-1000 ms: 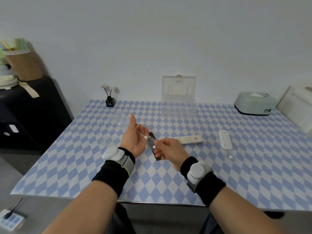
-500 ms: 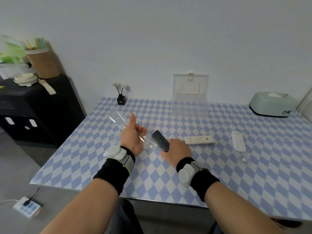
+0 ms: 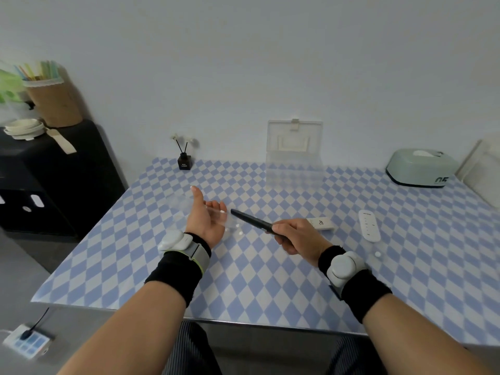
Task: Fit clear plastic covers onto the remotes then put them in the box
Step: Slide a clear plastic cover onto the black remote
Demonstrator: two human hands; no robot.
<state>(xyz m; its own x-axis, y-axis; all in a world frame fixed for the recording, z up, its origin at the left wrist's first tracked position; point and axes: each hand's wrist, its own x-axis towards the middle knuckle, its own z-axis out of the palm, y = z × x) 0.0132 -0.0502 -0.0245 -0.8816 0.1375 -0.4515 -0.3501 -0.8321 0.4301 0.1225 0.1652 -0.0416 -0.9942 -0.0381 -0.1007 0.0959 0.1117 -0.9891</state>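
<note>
Two hands meet above the checked table: the right hand, closed round a black remote, has lifted it toward what seems a clear cover in the half-open left hand. Farther back, the open box waits.

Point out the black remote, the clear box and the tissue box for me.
black remote (image 3: 250, 220), head view, on the bare middle of its body ahead of the right hand.
clear box (image 3: 294, 175), head view, on its front wall below the raised lid.
tissue box (image 3: 418, 169), head view, on its pale green side.
</note>
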